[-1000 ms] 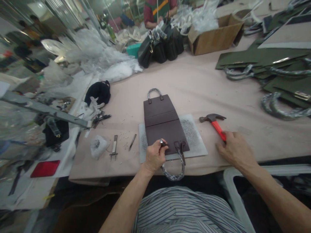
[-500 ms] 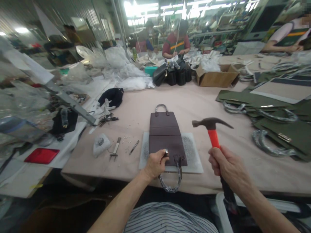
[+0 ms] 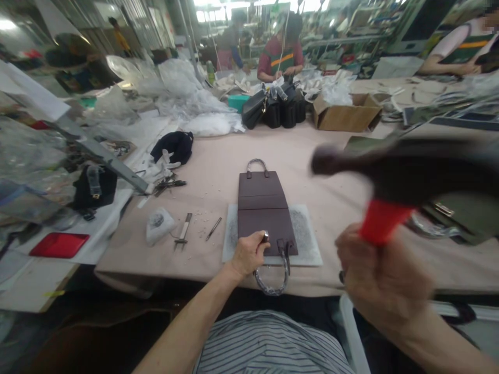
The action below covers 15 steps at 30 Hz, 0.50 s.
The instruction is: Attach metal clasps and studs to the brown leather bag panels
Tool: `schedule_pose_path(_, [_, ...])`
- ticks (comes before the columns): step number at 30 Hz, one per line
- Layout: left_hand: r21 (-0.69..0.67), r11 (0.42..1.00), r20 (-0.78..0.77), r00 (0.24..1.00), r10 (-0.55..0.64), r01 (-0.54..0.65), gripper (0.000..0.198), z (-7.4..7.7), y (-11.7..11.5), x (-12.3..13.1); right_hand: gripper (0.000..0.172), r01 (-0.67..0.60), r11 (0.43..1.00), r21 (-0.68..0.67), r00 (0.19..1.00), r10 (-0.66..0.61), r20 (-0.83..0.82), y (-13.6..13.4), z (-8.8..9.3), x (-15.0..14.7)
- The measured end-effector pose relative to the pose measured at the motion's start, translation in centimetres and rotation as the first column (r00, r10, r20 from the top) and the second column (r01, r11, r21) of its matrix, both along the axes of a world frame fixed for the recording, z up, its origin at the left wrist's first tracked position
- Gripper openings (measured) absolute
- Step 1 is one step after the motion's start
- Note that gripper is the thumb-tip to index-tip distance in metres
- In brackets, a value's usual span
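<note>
A dark brown handbag panel [image 3: 262, 189] with plastic-wrapped handles lies flat, its near half on a pale grey slab [image 3: 310, 234]. My left hand [image 3: 248, 253] rests at the panel's near end, pinching a short metal punch [image 3: 266, 236] upright against it. Most of the punch is hidden in the fingers, so its lower end does not show. In my right hand [image 3: 385, 275] is a claw hammer [image 3: 390, 218], gripped by its red and black handle. The hammer's head is raised high and close to the camera, blurred by motion.
Left of the slab lie a thin metal rod [image 3: 213, 228], a metal caliper-like tool [image 3: 183, 232], small loose bits and a plastic bag [image 3: 159, 224]. Black bags [image 3: 286, 106] and a cardboard box [image 3: 348, 111] stand at the back. Green bag panels [image 3: 460, 213] lie right. A co-worker [image 3: 280, 54] sits opposite.
My right hand has lifted the hammer up and toward the camera, from just above the table. My left hand keeps the punch at the same spot on the panel. The view has shifted slightly.
</note>
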<state>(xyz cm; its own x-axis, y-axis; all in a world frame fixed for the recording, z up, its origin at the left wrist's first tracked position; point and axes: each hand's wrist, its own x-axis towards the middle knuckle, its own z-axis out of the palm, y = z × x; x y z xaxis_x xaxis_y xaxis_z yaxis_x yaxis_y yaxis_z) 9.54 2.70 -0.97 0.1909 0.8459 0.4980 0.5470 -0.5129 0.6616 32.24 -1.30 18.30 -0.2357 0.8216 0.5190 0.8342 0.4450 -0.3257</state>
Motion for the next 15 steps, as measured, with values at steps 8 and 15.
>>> schedule_pose_path(8, [-0.009, 1.0, 0.014, 1.0, -0.016, 0.016, 0.01, 0.4, -0.2, -0.2, 0.029, 0.055, 0.777, -0.627, 0.998, -0.061, 0.012, 1.3, -5.1, 2.8])
schedule_pose_path(15, [0.021, 0.999, 0.025, 0.999, 0.024, -0.025, 0.012, -0.1, -0.4, -3.8, 0.024, -0.016, 0.505, -0.863, 0.801, -0.51, -0.313, 5.0, -9.5, 2.1])
